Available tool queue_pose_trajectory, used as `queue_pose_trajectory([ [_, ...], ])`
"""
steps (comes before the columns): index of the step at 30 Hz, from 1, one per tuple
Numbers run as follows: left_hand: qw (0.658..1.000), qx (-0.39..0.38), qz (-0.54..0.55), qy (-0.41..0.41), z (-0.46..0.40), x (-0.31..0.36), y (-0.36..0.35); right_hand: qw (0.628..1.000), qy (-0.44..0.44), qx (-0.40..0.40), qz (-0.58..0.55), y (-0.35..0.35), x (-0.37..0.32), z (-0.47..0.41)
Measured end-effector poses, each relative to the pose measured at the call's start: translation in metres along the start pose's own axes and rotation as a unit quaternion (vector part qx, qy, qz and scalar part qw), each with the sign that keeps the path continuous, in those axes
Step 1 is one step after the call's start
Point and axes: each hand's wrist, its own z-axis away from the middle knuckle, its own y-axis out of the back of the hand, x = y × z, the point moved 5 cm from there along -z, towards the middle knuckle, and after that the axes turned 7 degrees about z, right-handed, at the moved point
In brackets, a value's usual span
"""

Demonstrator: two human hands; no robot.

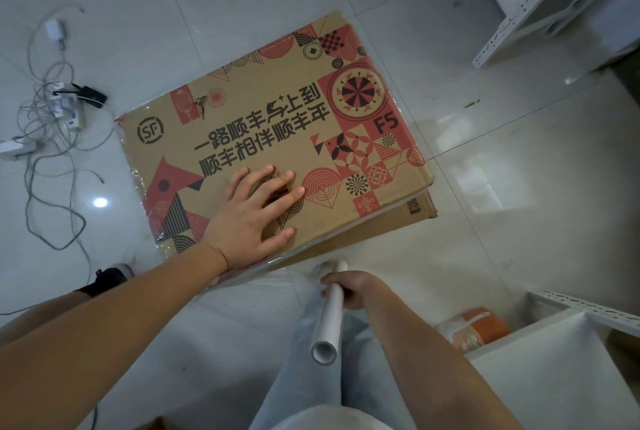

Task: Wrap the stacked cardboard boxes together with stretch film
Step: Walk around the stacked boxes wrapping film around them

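Printed top box (pixel 277 138) — red-black patterns, film-wrapped edges, left hand (pixel 252 218) flat on it

two stacked cardboard boxes (pixel 277 138); one film roll (pixel 329 322); two hands (pixel 254 218)
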Motion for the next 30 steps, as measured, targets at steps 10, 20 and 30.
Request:
queue_pose_trajectory([
  [10,1.0,-0.017,0.003,-0.007,0.0,0.001,-0.001,0.998,0.0,0.062,0.005,0.032,-0.03,0.016],
  [20,1.0,-0.021,0.0,-0.006,0.0,0.002,0.001,0.995,-0.001,0.082,0.06,0.031,-0.044,0.024],
  [30,1.0,-0.011,-0.004,-0.004,0.0,0.003,-0.002,0.992,-0.015,0.069,0.105,0.03,-0.049,0.044],
])
